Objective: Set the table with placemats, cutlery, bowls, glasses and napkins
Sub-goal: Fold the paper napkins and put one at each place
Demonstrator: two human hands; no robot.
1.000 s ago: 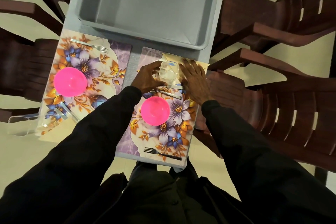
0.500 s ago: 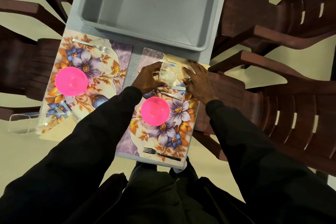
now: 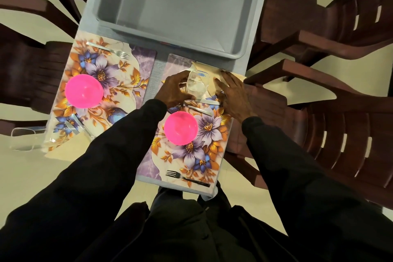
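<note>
The person's left hand (image 3: 174,90), right of the frame's centre, has its grip closed round a clear glass (image 3: 198,83), fingers curled over the far side and thumb at the near side. The glass stands upright at the upper end of the right placemat (image 3: 205,155), a floral mat that runs down to the tabletop's (image 3: 87,25) near edge. Just to the right, the right hand (image 3: 235,98) lies with its grip open, fingers straight and spread flat on a cream napkin (image 3: 212,70) whose corner reaches past the mat towards the right edge of the tabletop. Whether the glass rests on the napkin or just beside it cannot be told. Two silver pieces of cutlery (image 3: 198,109) lie across the mat directly below the hands, and below them sits a pink bowl (image 3: 180,128). A fork (image 3: 187,178) lies near the bottom end of the same mat. In the left half of the frame a second floral placemat (image 3: 110,83) carries another pink bowl (image 3: 83,91), a fork at its upper end (image 3: 109,50) and cutlery at its lower left (image 3: 72,126). A second clear glass (image 3: 25,138) shows at the far left, beside a cream napkin (image 3: 61,153). A grey tub (image 3: 176,6) fills the top centre, and dark brown chairs (image 3: 331,27) surround the tabletop.
</note>
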